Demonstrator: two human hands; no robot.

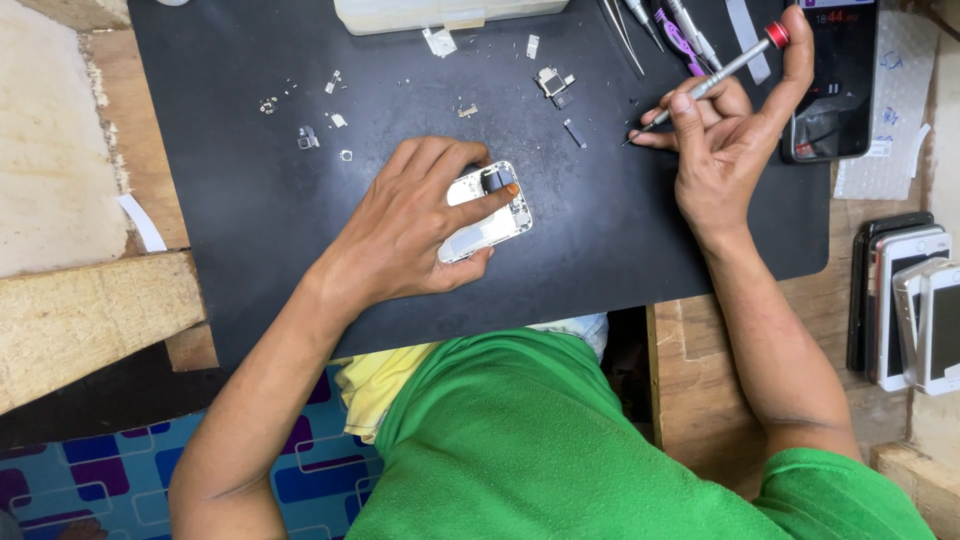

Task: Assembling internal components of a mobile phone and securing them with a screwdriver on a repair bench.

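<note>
At the centre of the frame, the left hand (415,225) presses down on a small opened phone body with a silver-white metal interior (487,213), fingers curled over its edges and a dark component under the fingertip. It lies on the black work mat (250,200). Toward the upper right, the right hand (725,140) pinches a slim silver screwdriver with a red cap (715,75), tip touching the mat near scattered tiny metal parts (553,85).
</note>
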